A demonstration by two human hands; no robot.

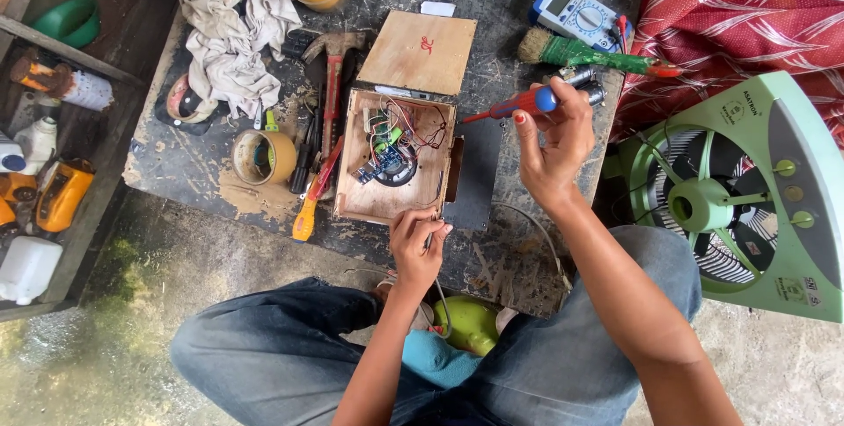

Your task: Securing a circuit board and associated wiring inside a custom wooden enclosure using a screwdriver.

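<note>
My right hand (554, 140) has its fingers closed on a red-and-blue screwdriver (514, 108), raised just right of the open wooden box (396, 158) of wiring mid-bench. My left hand (418, 246) pinches a thin wire (438, 231) at the box's near edge. Mid-repair, I judge; next the tip must drop accurately among the wires.

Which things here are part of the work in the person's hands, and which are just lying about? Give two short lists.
In use: open wooden box with wiring, red and blue screwdriver in the right hand, left hand at the box's near edge.

Lying about: hammer, tape roll, paintbrush, multimeter, rag, green fan.
</note>
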